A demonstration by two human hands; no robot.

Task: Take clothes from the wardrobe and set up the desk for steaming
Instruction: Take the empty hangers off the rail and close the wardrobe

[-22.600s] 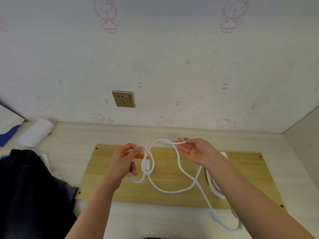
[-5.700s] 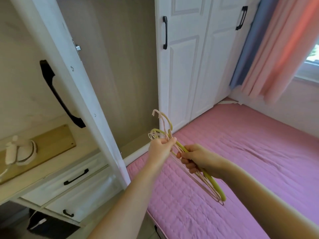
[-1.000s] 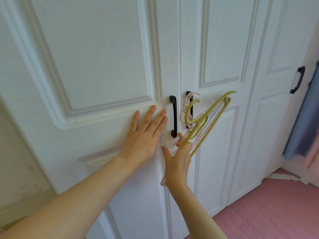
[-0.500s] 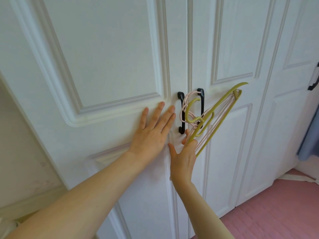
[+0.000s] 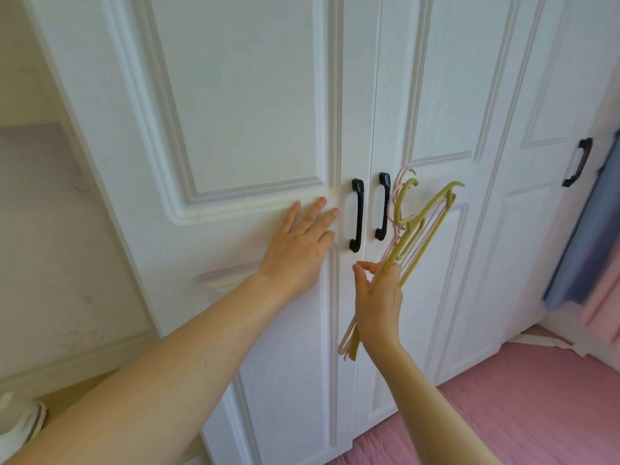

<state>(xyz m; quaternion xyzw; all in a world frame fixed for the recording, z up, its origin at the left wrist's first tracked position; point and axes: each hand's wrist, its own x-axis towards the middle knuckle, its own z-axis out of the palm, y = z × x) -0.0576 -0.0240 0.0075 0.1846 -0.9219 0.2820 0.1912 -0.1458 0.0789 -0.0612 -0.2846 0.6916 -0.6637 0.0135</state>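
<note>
Forearms enter from the bottom edge, both reaching toward the wardrobe. Landmark for all positions: the left black door handle.

Right hand: below and slightly right of the handle, back of the hand to the camera, fingers closed around a bunch of clothes hangers. Thumb tip sticks out to the left. Whether this hand touches the door cannot be told.

Hangers: one yellow-green, the rest pale pink, thin. The hooks rise up and right of the handle, in front of the neighbouring door's own black handle. One set of arm ends pokes out below the hand, under the landmark handle.

Left hand: just left of the handle, flat, fingers straight and spread a little, palm pressed on the white door. Fingertips lie on the moulding below the upper panel. It holds nothing.

Both doors meet at the seam right of the landmark handle and sit closed. No clothes are visible.

Far right of the handle: a third door with another black handle, then a blue curtain with a pink one beside it. Low right: pink quilted bedding. Far low left: a white rounded object, cut off by the frame, on a light surface.
</note>
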